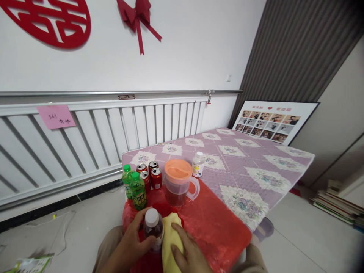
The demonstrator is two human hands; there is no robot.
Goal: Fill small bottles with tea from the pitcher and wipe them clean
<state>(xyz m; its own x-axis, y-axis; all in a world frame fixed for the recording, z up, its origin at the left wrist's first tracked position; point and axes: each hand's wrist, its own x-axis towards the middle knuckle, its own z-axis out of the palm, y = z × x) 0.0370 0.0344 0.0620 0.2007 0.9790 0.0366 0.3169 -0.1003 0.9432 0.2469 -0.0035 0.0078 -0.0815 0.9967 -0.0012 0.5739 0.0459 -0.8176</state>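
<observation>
A dark bottle with a white cap stands upright near the table's front edge. My left hand is wrapped round its left side. Just to its right lies a folded yellow cloth, and my right hand grips it from the right. Beyond them is a clear pitcher with an orange lid and dark liquid inside. Left of the pitcher stand several red cans and two green bottles. A clear bottle with a white cap is behind the pitcher, to the right.
A red plastic sheet covers the near part of the table, over a purple flowered tablecloth. A white radiator runs along the wall behind. At the back right leans a photo board.
</observation>
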